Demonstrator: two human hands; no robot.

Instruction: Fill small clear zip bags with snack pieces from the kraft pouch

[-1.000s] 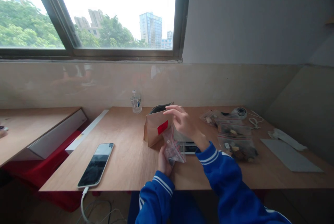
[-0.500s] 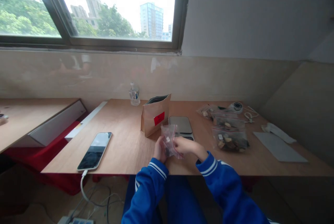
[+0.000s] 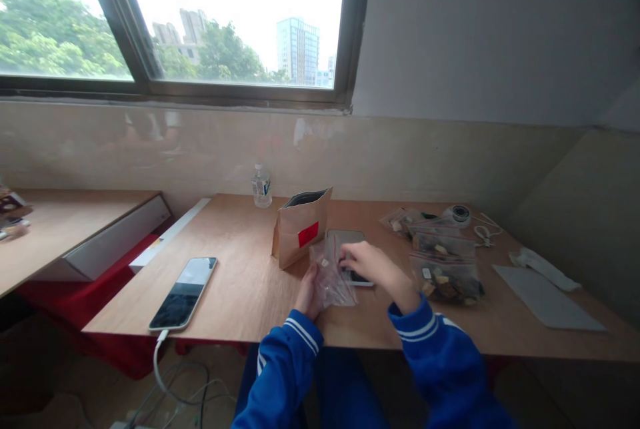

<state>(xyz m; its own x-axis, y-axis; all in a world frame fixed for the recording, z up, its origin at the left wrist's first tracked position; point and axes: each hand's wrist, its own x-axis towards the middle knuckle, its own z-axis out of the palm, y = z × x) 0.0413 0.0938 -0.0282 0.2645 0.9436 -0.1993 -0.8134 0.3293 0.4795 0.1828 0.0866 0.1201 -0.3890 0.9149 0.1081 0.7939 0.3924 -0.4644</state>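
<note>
My left hand point(image 3: 307, 294) is closed round the left side of a clear zip bag point(image 3: 331, 286) with a small white label, tilted above the front part of the table. My right hand point(image 3: 364, 261) has its fingers pinched together at the bag's upper right side, over the kitchen scale point(image 3: 345, 236). What its fingertips hold, if anything, I cannot make out. Just behind the zip bag stands a brown paper pouch point(image 3: 295, 242) with a red label, its top open. The silver scale lies flat to the right of the pouch, partly hidden by my right hand and the zip bag.
Several zip bags point(image 3: 447, 276) with brown and pale pieces lie to the right, near a white round device point(image 3: 459, 214) with a cable. A grey sheet point(image 3: 547, 297) is at far right. A phone point(image 3: 184, 294) on a charging cable lies left; a plastic bottle point(image 3: 261, 187) stands behind.
My right hand has moved up and a little right from the zip bag, and more of the bag shows. My left hand keeps its hold. The whole view has shifted slightly.
</note>
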